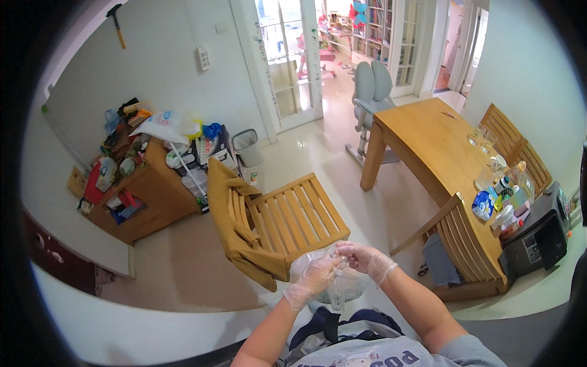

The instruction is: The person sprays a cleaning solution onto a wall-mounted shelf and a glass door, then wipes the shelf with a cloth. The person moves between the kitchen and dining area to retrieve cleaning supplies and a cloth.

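Note:
Both my hands wear clear plastic gloves and meet at the gathered top of a translucent plastic bag (351, 288), held in front of my waist. My left hand (317, 274) grips the bag's neck. Beside it, my right hand (364, 259) pinches the plastic between thumb and fingers. The bag hangs below them, bulging; its contents cannot be made out. Just beyond the bag stands a slatted wooden chair (293, 215) with a mustard-brown jacket (238, 243) draped over its backrest.
At right is a wooden table (412, 124) bearing glasses, bottles and a printer (534, 243), with a second wooden chair (463, 243) against it. A cluttered wooden cabinet (156, 188) fills the left, near a grey waste bin (247, 147). A grey swivel chair (373, 91) stands behind the table.

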Demonstrator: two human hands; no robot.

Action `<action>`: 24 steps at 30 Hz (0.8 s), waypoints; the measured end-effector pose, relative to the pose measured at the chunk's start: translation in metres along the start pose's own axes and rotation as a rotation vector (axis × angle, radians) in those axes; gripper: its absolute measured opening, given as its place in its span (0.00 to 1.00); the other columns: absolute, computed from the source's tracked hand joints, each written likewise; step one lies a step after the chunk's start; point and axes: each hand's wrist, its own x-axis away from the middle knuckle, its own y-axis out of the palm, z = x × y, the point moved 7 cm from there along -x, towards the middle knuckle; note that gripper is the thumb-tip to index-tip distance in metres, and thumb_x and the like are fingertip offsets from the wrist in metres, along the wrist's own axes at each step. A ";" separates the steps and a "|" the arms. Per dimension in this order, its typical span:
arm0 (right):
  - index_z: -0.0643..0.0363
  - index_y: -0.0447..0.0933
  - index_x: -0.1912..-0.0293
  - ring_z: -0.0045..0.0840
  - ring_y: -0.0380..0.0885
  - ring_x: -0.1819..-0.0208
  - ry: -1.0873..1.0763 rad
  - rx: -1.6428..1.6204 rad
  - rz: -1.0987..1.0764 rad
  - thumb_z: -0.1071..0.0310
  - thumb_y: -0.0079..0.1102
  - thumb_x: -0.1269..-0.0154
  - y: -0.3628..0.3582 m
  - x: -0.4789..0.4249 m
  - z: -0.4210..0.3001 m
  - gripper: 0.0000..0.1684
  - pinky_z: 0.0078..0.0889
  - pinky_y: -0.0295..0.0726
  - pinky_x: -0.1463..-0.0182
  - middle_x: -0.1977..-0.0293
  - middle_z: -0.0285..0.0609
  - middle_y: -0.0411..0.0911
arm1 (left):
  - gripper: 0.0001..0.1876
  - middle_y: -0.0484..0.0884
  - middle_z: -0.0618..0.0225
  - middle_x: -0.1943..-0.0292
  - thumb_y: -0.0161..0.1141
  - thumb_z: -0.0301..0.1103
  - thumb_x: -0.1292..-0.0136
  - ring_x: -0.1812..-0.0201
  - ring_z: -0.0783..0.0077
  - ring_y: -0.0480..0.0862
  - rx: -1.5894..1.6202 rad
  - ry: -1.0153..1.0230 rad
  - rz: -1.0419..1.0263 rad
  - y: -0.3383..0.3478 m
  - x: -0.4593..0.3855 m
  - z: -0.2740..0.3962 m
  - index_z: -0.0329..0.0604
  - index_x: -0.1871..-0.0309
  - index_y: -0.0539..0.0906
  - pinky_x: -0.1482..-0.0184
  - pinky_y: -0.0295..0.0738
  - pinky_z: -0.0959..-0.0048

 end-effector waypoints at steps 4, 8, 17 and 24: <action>0.56 0.74 0.59 0.08 0.56 0.83 0.000 -0.339 -0.001 0.69 0.60 0.46 -0.001 -0.021 -0.024 0.13 0.09 0.53 0.83 0.78 0.27 0.71 | 0.12 0.79 0.63 0.60 0.46 0.35 0.35 0.57 0.68 0.78 0.412 -0.295 0.089 0.004 -0.012 -0.076 0.40 0.54 0.75 0.56 0.72 0.71; 0.59 0.74 0.59 0.08 0.59 0.81 -0.049 -0.169 0.017 0.68 0.58 0.44 -0.005 -0.027 -0.056 0.13 0.08 0.55 0.80 0.75 0.30 0.72 | 0.15 0.77 0.61 0.59 0.45 0.37 0.34 0.56 0.70 0.77 0.949 -0.684 0.040 0.030 -0.031 -0.124 0.36 0.50 0.73 0.52 0.71 0.73; 0.58 0.73 0.57 0.30 0.77 0.57 -0.631 1.078 0.036 0.73 0.52 0.44 0.026 -0.007 -0.136 0.13 0.27 0.73 0.53 0.64 0.43 0.77 | 0.17 0.74 0.65 0.55 0.45 0.36 0.34 0.56 0.74 0.75 1.362 -0.641 -0.043 0.029 -0.126 -0.130 0.35 0.48 0.71 0.50 0.70 0.75; 0.59 0.71 0.57 0.34 0.77 0.61 -0.772 0.980 -0.045 0.77 0.51 0.45 -0.030 -0.025 -0.196 0.14 0.31 0.73 0.55 0.65 0.44 0.77 | 0.23 0.75 0.66 0.59 0.46 0.43 0.35 0.59 0.74 0.75 1.300 -0.592 -0.111 0.042 -0.195 -0.134 0.36 0.43 0.65 0.54 0.67 0.79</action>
